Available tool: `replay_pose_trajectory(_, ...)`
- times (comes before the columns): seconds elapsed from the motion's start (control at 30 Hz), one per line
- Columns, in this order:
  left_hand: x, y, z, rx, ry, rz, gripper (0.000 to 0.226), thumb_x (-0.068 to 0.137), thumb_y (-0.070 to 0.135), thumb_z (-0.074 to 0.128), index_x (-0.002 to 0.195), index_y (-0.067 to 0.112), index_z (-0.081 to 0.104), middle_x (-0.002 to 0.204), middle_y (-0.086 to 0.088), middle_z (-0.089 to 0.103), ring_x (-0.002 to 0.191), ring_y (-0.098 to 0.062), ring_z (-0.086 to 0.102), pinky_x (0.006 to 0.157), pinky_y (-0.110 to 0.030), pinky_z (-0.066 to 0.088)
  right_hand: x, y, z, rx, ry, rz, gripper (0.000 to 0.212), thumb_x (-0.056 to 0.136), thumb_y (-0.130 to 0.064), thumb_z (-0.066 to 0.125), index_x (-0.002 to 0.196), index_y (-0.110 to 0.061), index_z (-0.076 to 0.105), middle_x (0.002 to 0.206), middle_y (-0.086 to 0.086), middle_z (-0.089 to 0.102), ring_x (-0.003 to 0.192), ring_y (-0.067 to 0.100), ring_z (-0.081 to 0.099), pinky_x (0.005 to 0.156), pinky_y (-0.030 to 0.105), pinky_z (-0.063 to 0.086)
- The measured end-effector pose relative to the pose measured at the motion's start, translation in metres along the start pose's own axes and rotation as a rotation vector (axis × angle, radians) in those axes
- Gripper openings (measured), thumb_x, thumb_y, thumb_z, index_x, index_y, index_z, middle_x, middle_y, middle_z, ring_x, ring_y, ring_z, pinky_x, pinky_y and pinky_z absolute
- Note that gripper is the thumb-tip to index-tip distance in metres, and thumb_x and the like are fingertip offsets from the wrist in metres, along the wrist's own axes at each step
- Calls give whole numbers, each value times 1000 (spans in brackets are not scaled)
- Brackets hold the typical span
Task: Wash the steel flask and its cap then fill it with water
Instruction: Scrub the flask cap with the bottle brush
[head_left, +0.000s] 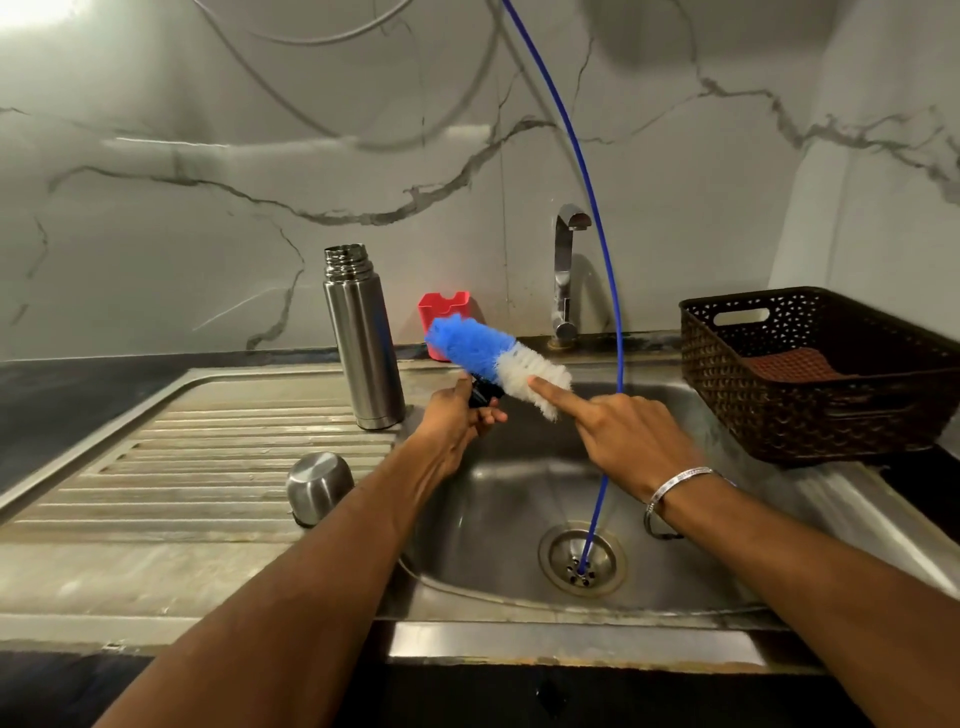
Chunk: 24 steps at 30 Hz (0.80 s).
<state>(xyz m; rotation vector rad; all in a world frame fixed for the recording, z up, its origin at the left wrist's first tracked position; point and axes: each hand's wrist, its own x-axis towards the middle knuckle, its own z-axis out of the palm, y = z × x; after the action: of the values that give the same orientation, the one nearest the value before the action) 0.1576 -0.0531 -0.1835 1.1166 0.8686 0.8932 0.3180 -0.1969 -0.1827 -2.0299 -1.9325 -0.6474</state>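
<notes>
Gripping the bottle brush (496, 361) by its dark handle, the left hand (457, 415) holds it over the sink (498, 499) while the right hand (623, 436) pokes one straight finger into the white bristles, holding nothing. Scrubbing looks about to start! The steel flask (363, 338) stands open on the worktop's drainboard (208, 457), its cap (318, 486) upside down nearby. No water runs from the tap (566, 270); washing and filling both remain. A blue hose (605, 312) dangles into the drain, possibly in the way; a basket (810, 374) sits right.
</notes>
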Motion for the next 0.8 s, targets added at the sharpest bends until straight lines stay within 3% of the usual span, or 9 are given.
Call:
replay_pose_trajectory(0.4,5,-4,-3,-28,-7,6,30,110,28,38,115,7,60,90,-12,73,67,-15,69,70,-27,58,0,-9,0,30,-16,25,76,103,-16,33,149,-53,-14,68,1,50,58,19,54,57,36,49)
replay_pose_trajectory(0.5,5,-2,-2,-44,-14,4,28,110,26,41,118,7,60,95,-13,74,72,-17,69,79,-31,58,0,-10,0,59,-13,20,76,103,-16,34,149,-53,-14,65,1,50,55,17,53,55,34,49)
replay_pose_trajectory(0.6,6,-2,0,-53,-28,27,30,110,24,40,122,4,59,97,-14,73,74,-17,68,80,-31,57,0,-11,0,92,10,43,73,103,-17,35,152,-55,-4,61,1,49,51,16,51,53,35,50)
replay_pose_trajectory(0.7,6,-5,-1,-33,-37,49,29,111,17,34,124,0,55,103,-16,71,68,-16,70,71,-27,56,2,1,-1,265,-3,128,67,103,-23,35,149,-64,9,61,1,47,53,17,49,57,39,50)
replay_pose_trajectory(0.8,7,-5,-1,-78,-42,65,26,110,12,38,122,0,58,103,-14,71,76,-18,73,74,-30,62,0,0,-2,295,8,44,67,103,-22,38,149,-63,12,57,1,48,48,15,48,51,35,49)
